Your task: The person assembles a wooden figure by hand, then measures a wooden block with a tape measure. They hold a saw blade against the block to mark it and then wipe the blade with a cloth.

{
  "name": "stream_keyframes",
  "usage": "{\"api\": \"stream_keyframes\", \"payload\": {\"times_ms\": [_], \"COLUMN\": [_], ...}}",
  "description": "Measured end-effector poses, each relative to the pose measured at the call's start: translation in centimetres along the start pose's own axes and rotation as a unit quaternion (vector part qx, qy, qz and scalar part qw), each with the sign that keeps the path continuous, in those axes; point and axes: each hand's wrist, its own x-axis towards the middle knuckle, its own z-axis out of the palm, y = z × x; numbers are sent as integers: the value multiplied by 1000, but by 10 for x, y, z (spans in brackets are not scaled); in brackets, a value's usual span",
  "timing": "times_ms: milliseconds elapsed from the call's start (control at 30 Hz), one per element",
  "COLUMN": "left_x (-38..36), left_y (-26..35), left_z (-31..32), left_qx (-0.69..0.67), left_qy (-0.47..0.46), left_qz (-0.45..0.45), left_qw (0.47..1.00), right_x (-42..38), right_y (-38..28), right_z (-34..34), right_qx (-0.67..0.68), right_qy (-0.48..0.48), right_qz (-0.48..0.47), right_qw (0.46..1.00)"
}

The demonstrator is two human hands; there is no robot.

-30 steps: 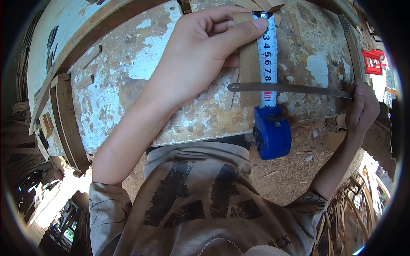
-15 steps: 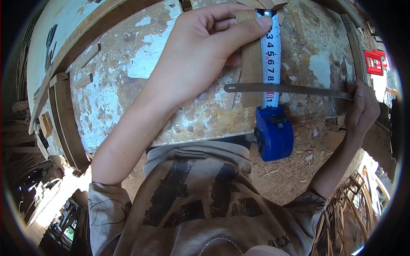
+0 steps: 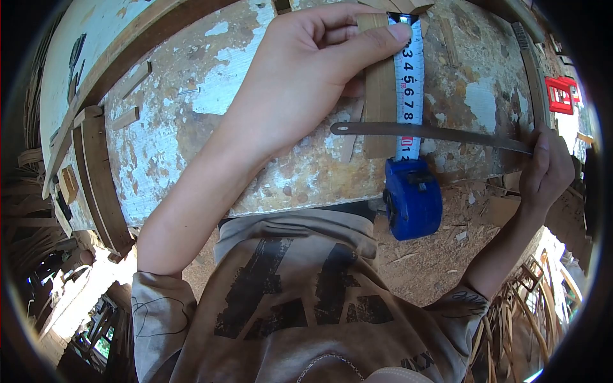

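Note:
My left hand [image 3: 306, 70] pinches the top end of a flat wooden piece [image 3: 380, 102], its thumb pressing the hooked end of a tape measure [image 3: 414, 201] onto it. The tape's white strip runs down along the wood's right edge, and the blue case hangs past the bench edge. In my right hand [image 3: 548, 166] is one end of a thin, dark hacksaw blade [image 3: 460, 135], with a hole in its rounded far end. This blade lies across the tape and wood just above the 10 mark.
The paint-spattered workbench [image 3: 300, 185] carries small wood offcuts [image 3: 126, 119] at the left and a wooden frame [image 3: 102, 179] at its left end. A red tool [image 3: 561, 94] is at the far right. Thin wood strips [image 3: 517, 313] stand in a heap at lower right.
The tape measure and wooden piece have shifted slightly right with my left hand. My right hand has moved a little right and down; the blade's far end has slid slightly left.

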Motion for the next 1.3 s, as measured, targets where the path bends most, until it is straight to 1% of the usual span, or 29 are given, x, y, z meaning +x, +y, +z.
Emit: {"api": "stream_keyframes", "payload": {"times_ms": [100,200,267,300,433,567,733,933,1033,1067,1133,1167,1233,1300], "left_x": [5,7,4,3,5,4,5,4,1,3,6,7,6,1], "left_y": [-7,-11,-7,-7,-16,-11,-16,-7,-5,-12,-12,-6,-2,-2], "left_z": [0,-6,-5,-5,-4,-2,-4,0,-6,-6,0,5,5,-7], "left_qx": [9,4,-8,-11,-13,-15,-25,-32,-26,-26,-26,-26,-27,-40], "left_qy": [8,-11,-24,-22,0,-3,-8,-5,-27,-20,3,20,8,-49], "left_qz": [6,15,18,23,40,27,42,11,26,39,25,-2,-15,7], "left_qw": [1000,1000,1000,999,999,1000,999,999,999,999,999,999,999,998], "right_x": [-1,-1,-3,-3,-1,0,0,-3,-5,-4,-4,-3,-3,-3], "right_y": [2,3,2,1,3,2,3,7,11,9,6,6,4,3], "right_z": [1,0,2,3,5,6,6,8,8,9,8,6,6,9], "right_qx": [-7,-4,-2,-2,-8,-2,0,13,26,20,6,-1,-2,11], "right_qy": [18,2,3,3,0,-2,-4,0,0,4,-1,-9,-8,10], "right_qz": [-6,-4,22,35,36,35,40,52,56,56,55,53,51,51], "right_qw": [1000,1000,1000,999,999,999,999,999,998,998,998,999,999,999]}}
